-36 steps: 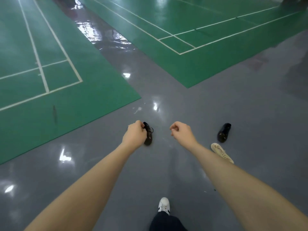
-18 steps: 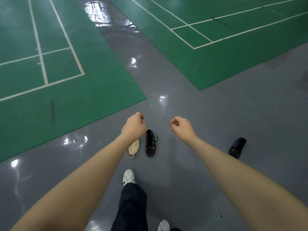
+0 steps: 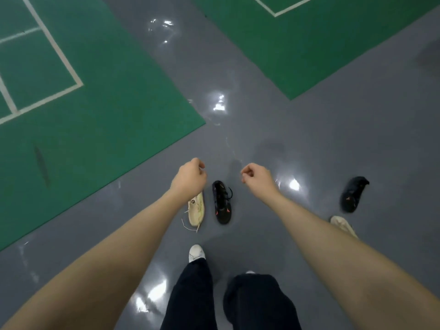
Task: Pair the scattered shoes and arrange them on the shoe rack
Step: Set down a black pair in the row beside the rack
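A cream shoe [image 3: 196, 210] and a black shoe with orange marks [image 3: 222, 203] lie side by side on the grey floor just ahead of my feet. A second black shoe [image 3: 353, 194] lies farther right, and a second cream shoe [image 3: 342, 225] shows partly behind my right forearm. My left hand [image 3: 189, 178] hovers over the cream shoe's far end, fingers curled, holding nothing. My right hand [image 3: 258, 179] hovers right of the nearer black shoe, also curled and holding nothing. No shoe rack is in view.
Green court mats with white lines lie at the left [image 3: 95, 115] and the upper right [image 3: 309, 44], with glossy grey floor [image 3: 238, 139] between them. My dark trouser legs and a white shoe [image 3: 195, 253] are at the bottom centre.
I have stepped forward, so the shoes are nearer and lower in view. The cream shoe under my left hand and the one at right have come into sight. Both hands stay curled.
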A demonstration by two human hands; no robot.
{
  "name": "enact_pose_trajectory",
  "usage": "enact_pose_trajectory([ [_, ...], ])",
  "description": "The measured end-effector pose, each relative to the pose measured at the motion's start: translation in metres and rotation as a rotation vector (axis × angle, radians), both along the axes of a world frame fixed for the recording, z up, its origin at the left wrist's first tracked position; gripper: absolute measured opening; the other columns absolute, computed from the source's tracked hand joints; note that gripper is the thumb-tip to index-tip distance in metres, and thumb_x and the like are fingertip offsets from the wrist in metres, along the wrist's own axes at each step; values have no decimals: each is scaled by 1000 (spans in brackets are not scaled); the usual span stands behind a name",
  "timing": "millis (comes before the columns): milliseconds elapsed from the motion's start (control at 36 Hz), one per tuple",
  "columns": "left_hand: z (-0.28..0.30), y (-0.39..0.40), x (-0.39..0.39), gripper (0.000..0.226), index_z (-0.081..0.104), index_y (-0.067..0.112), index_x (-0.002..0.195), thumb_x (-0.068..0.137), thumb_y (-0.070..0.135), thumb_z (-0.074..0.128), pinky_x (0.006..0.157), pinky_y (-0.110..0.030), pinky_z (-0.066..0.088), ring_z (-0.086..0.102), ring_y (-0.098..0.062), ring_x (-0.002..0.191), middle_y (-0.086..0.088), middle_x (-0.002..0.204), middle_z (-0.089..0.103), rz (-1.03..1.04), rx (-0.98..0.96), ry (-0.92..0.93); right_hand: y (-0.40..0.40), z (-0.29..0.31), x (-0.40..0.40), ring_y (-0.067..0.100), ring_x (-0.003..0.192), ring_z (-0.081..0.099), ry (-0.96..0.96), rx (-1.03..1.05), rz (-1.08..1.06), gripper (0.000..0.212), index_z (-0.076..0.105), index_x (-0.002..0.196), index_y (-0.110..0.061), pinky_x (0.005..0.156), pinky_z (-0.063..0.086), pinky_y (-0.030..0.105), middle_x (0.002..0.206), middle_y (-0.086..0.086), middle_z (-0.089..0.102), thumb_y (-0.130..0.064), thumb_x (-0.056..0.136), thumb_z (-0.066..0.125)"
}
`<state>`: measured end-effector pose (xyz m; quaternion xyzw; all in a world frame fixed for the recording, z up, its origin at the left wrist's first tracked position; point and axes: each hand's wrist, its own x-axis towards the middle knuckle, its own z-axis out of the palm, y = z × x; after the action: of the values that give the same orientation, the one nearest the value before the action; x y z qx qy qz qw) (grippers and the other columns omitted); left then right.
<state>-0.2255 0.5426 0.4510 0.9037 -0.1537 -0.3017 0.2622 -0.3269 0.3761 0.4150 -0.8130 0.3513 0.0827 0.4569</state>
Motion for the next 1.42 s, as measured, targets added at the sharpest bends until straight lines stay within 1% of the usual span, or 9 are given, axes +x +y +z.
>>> enact_pose_trajectory([
  [250,-129,-38,63,30,51,10,121,94,19,41,84,-36,50,56,-22,98,-3,107,60,-23,14,96,-38,-132,66,24,85,64,61,19,7,28,54,71,-31,82,53,42,77,0,64,-8,86,54],
  [417,-263,-48,92,27,53,13,119,95,22,46,82,-34,50,56,-19,95,4,100,55,55,9,117,-66,-269,90,15,80,57,112,13,51,13,59,85,-20,77,48,33,74,-8,57,-8,87,54],
  [611,-434,-62,76,28,53,9,120,95,20,47,88,-38,49,57,-24,101,-6,108,62,-8,90,200,-64,-434,97,22,92,59,261,38,107,4,59,90,-17,82,47,32,88,1,60,-15,89,56],
  [861,-594,-74,44,53,33,8,137,91,21,56,92,-35,45,54,-27,114,-12,129,51,51,126,323,-53,-589,80,32,122,46,520,-13,173,70,31,133,-7,91,44,43,135,12,42,-42,83,66],
  [944,-619,-77,34,65,23,8,142,89,21,59,93,-36,44,49,-29,119,-15,134,45,-2,137,330,-39,-611,76,34,119,49,492,-45,216,70,29,132,-9,85,46,43,133,12,42,-42,82,66],
  [1028,-629,-78,26,73,15,11,146,89,20,59,99,-42,43,46,-31,124,-15,139,39,-50,150,367,-32,-620,75,35,105,56,434,-173,236,39,36,123,-7,72,46,40,123,15,50,-16,89,55],
  [1111,-626,-79,21,76,13,15,147,87,21,60,101,-45,41,44,-31,125,-14,139,38,-64,155,387,-37,-611,72,32,95,58,363,-178,180,33,47,119,-7,70,48,38,112,14,57,3,87,43],
  [1222,-597,-84,20,75,15,12,146,88,24,60,102,-45,41,42,-31,126,-14,138,38,-56,159,368,-44,-577,69,30,92,58,265,-161,169,39,55,116,-6,67,41,30,105,13,59,9,85,38],
  [1417,-497,-99,23,77,16,9,144,87,35,60,87,-47,50,53,-31,115,-13,132,46,-84,157,152,-53,-473,67,26,81,60,134,-69,1,41,60,108,-13,70,53,38,91,8,63,7,80,37],
])
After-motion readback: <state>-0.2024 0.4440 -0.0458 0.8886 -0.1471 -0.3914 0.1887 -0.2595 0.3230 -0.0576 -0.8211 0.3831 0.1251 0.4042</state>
